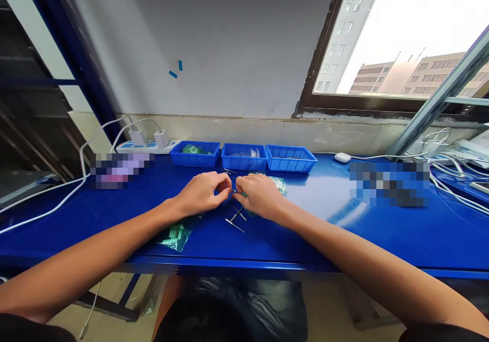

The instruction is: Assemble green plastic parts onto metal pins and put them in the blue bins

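Note:
My left hand (204, 193) and my right hand (262, 194) meet over the middle of the blue table. Both are closed in a pinch, fingertips almost touching. A small thin piece seems to lie between them, but the fingers hide most of it. Just below the hands, several thin T-shaped metal pins (235, 225) lie loose on the tabletop. More thin metal pieces (228, 171) show behind my hands. A clear bag with green-white contents (175, 236) lies under my left forearm. Another greenish plastic bag (280, 185) is partly covered by my right hand.
Against the wall stand three blue bins: the left bin (174, 157) with green packets, the middle bin (244, 162) with clear bags, the right bin (292, 166) with thin pieces. A power strip (147, 149), white cables (82, 166) and a white case (342, 157) are near.

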A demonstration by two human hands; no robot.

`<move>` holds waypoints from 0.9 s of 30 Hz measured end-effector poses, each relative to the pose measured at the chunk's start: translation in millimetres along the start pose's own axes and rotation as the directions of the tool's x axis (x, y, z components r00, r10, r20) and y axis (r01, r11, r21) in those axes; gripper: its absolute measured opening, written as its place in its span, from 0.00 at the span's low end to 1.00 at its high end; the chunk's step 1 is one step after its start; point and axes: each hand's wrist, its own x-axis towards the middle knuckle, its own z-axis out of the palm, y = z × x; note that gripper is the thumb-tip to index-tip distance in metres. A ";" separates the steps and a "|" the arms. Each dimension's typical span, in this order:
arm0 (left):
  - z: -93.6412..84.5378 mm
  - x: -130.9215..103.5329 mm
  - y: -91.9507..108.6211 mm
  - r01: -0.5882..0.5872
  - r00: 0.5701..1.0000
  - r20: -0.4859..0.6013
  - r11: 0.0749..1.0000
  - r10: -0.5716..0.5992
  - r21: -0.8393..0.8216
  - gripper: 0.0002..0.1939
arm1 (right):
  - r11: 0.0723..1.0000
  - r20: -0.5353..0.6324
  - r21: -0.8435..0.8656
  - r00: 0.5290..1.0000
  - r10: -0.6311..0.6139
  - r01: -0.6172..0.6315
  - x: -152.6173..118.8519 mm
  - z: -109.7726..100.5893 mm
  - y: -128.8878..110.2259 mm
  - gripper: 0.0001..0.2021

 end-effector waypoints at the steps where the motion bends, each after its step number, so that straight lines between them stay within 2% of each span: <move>1: -0.1 -0.1 -0.3 0.003 1.000 -0.002 1.000 -0.003 -0.001 0.07 | 1.000 -0.002 0.010 1.000 -0.003 0.003 0.1 0.5 0.3 0.08; 9: -0.1 -0.2 -3.0 0.017 1.000 -0.011 1.000 -0.017 0.009 0.07 | 0.996 0.022 0.093 1.000 -0.007 0.005 -1.6 -2.7 -0.2 0.07; 27: -2.8 0.3 1.5 0.025 0.998 0.058 1.000 -0.026 0.009 0.17 | 0.998 0.066 0.005 0.996 0.058 -0.058 -1.3 -3.7 -0.9 0.07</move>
